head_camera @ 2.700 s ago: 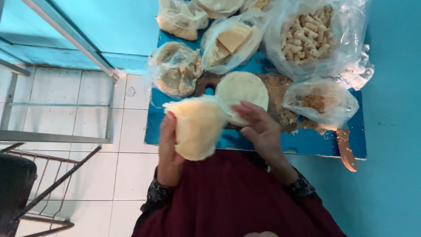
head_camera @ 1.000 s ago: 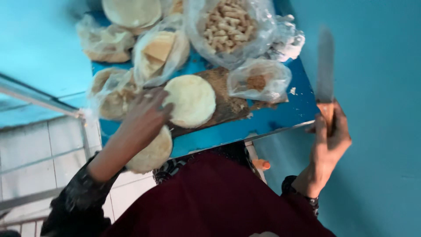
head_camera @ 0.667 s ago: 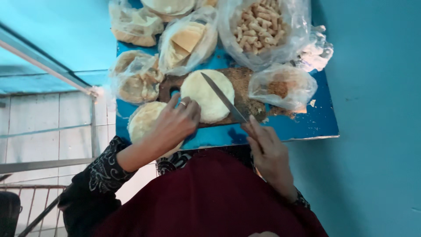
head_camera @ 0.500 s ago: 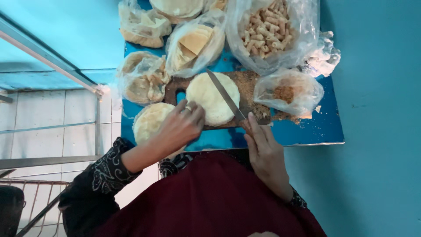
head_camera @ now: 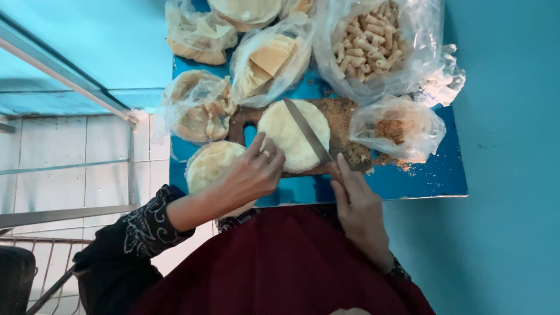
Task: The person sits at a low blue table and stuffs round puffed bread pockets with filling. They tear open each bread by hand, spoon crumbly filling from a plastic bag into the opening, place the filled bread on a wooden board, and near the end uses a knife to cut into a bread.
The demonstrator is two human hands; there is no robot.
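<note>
At the frame's centre the left hand (head_camera: 248,178) presses spread fingers on the lower-left edge of a round flatbread (head_camera: 294,134) lying on the board (head_camera: 344,131), while the right hand (head_camera: 359,204) grips a knife (head_camera: 307,131) laid across it, bags (head_camera: 373,44) above.

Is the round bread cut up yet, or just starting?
Just starting. The round flatbread lies whole on the wooden cutting board. The right hand lays the knife across it; the left hand steadies its edge. No cut shows. Another flatbread waits beside.
</note>
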